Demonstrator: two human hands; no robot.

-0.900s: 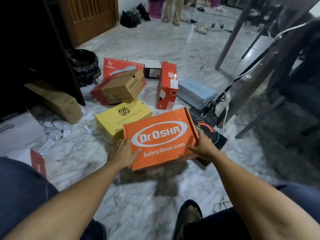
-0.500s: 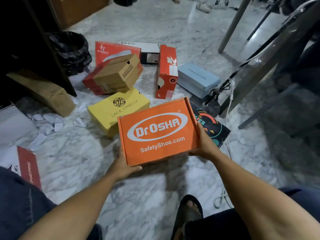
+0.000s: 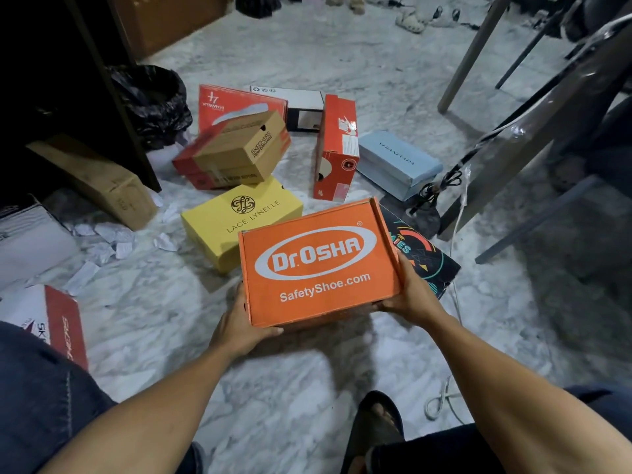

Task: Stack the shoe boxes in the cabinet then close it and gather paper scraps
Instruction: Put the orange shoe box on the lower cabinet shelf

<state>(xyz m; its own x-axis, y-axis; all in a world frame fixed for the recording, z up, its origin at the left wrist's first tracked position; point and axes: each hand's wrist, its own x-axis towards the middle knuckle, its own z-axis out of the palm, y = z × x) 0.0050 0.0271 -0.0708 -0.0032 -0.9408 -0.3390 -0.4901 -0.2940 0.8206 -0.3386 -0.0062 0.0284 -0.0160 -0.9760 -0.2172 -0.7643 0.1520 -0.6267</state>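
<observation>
Orange box held off floor at 12 o'clock: left hand and right hand, each grip curled round a near corner. Cabinet at 10 o'clock is dark, seemingly unfilled. Yellow box and paper scraps at 9 lie loose. Early stage.

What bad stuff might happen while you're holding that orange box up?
1. The left hand and right hand grip the orange box only at its near corners, so it might tip forward and drop onto the yellow box.
2. Paper scraps litter the smooth marble floor on the left; a foot could slide on them.
3. A white cord lies by the sandalled foot and might snag it.
</observation>
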